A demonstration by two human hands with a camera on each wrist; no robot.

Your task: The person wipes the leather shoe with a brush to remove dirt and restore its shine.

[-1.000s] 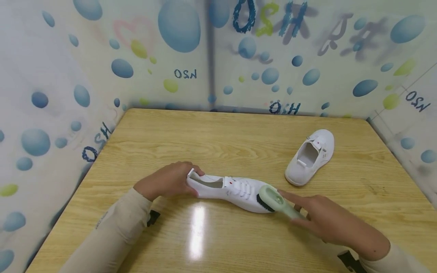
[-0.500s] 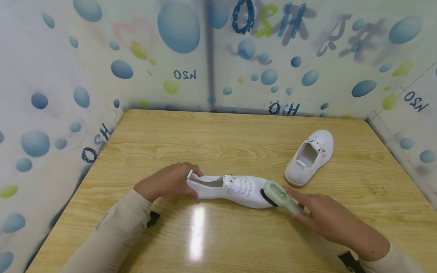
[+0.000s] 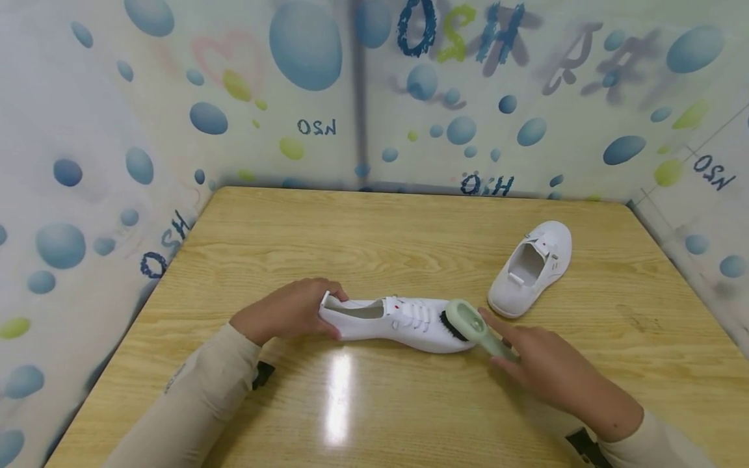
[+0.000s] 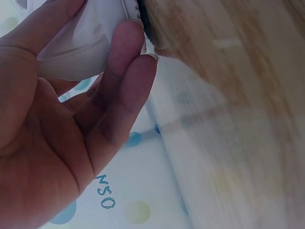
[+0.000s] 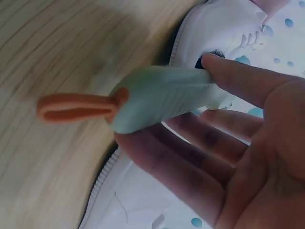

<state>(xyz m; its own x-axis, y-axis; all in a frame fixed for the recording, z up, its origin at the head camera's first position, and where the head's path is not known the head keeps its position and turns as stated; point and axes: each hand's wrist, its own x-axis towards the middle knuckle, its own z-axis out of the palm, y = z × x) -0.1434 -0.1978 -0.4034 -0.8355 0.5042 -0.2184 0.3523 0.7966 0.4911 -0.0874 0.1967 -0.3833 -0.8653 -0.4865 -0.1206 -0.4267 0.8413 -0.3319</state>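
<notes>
A white lace-up shoe (image 3: pixel 409 328) lies sideways at the middle of the table, toe to the right. My left hand (image 3: pixel 295 311) grips its heel; in the left wrist view the thumb and fingers pinch the white heel (image 4: pixel 78 59). My right hand (image 3: pixel 544 364) holds a pale green shoe brush (image 3: pixel 468 322) by its handle. The brush's black bristles (image 3: pixel 452 327) touch the toe of the shoe. In the right wrist view, an orange loop (image 5: pixel 76 108) hangs from the end of the green handle (image 5: pixel 157 98), and the fingers curl beneath it.
The second white shoe (image 3: pixel 529 270) stands upright on the wooden table (image 3: pixel 351 247), behind the right hand. Walls with blue and green dots (image 3: pixel 462 130) close off the table's back and sides.
The brush and right hand have shifted slightly, right first, then back left and away from me over the toe. The held shoe's toe has swung a little away from me. The left hand stays put.
</notes>
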